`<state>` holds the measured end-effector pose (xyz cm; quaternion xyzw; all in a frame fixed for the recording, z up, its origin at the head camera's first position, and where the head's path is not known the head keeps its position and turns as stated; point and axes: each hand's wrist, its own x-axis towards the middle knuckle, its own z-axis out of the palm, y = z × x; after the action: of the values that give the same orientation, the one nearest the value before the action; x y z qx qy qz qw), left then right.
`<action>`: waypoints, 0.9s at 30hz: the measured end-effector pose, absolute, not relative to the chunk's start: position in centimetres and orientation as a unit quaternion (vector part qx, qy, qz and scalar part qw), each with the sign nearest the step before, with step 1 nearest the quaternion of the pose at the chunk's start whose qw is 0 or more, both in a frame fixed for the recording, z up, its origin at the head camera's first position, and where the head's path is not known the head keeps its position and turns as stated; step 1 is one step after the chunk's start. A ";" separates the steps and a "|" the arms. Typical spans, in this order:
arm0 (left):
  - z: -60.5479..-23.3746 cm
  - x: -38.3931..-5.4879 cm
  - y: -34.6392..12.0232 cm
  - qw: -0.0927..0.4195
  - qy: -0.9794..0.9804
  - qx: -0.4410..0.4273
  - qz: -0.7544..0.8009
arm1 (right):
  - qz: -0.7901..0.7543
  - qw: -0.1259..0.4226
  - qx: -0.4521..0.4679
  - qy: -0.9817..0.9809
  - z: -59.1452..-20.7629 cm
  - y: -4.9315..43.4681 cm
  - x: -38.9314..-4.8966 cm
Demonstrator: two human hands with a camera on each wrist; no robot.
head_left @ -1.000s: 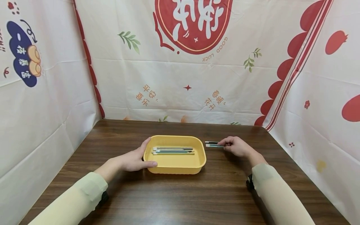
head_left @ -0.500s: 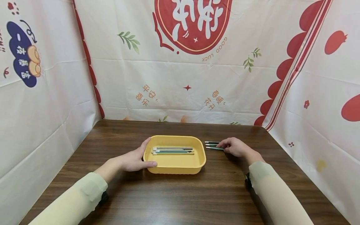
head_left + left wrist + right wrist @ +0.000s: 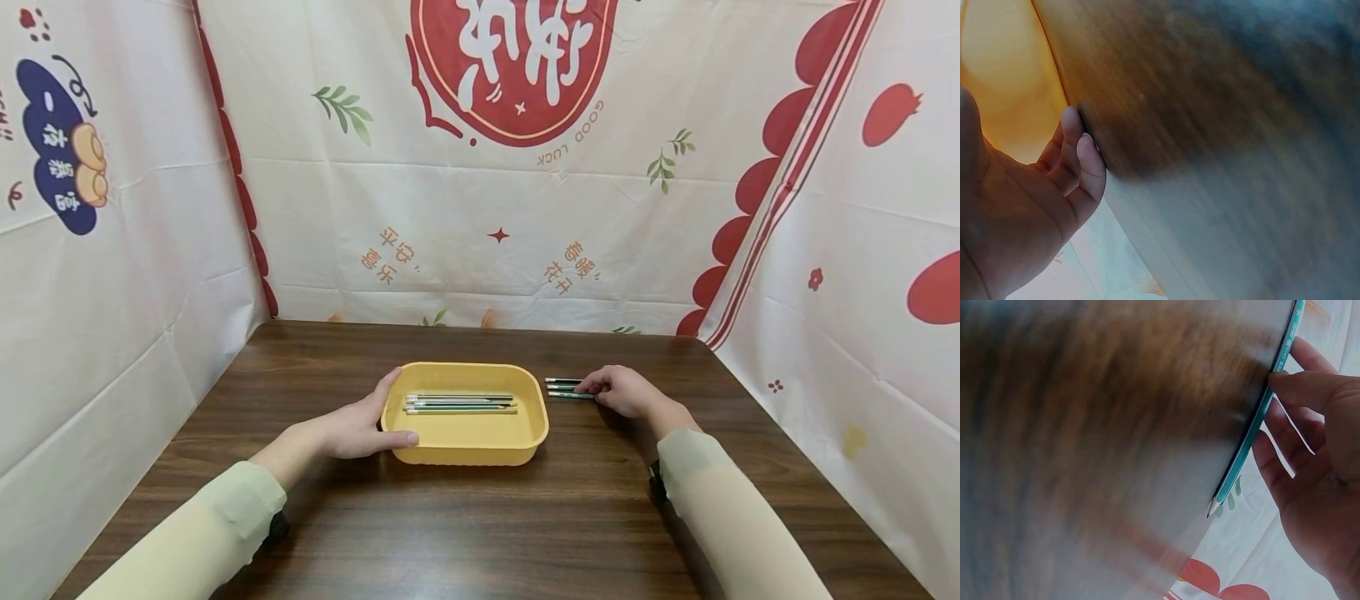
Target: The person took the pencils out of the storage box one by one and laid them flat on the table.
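Observation:
A yellow plastic tray (image 3: pixel 465 456) stands mid-table, with several pencils (image 3: pixel 461 408) lying side by side in it. My left hand (image 3: pixel 356 427) grips its left end, thumb over the near rim and fingers against the outside wall. In the left wrist view, fingertips meet the tray (image 3: pixel 1013 81) low, near the tabletop. Right of the tray, my right hand (image 3: pixel 626 392) pinches the nearest of three pencils on the table, a green pencil (image 3: pixel 567 395). The right wrist view shows the thumb on this green pencil (image 3: pixel 1249 437), its sharpened point uncovered; the hand covers parts of the other two.
Beneath everything is a dark brown wooden table (image 3: pixel 480 525). A white printed cloth (image 3: pixel 480 200) hangs behind its far edge and along both sides. Both forearms, in pale sleeves, reach in from the near edge.
My right hand has shifted slightly left, and the nearest green pencil has come a little nearer to me, apart from the other two. The left hand and tray have stayed in place.

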<state>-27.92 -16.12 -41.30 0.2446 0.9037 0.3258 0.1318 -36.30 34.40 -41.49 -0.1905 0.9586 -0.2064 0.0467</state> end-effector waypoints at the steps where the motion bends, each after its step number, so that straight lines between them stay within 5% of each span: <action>1: -41.3 -27.9 -16.1 0.132 0.903 0.245 0.327 | -0.205 0.046 -0.190 0.959 -41.6 34.4 -36.3; 27: -41.2 -27.8 -16.1 0.135 0.903 0.243 0.328 | -0.202 0.041 -0.176 0.963 -41.6 34.4 -36.4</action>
<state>-27.77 -16.09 -41.22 0.2427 0.9031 0.3278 0.1345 -36.43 34.39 -41.63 -0.1757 0.9625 -0.2025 0.0409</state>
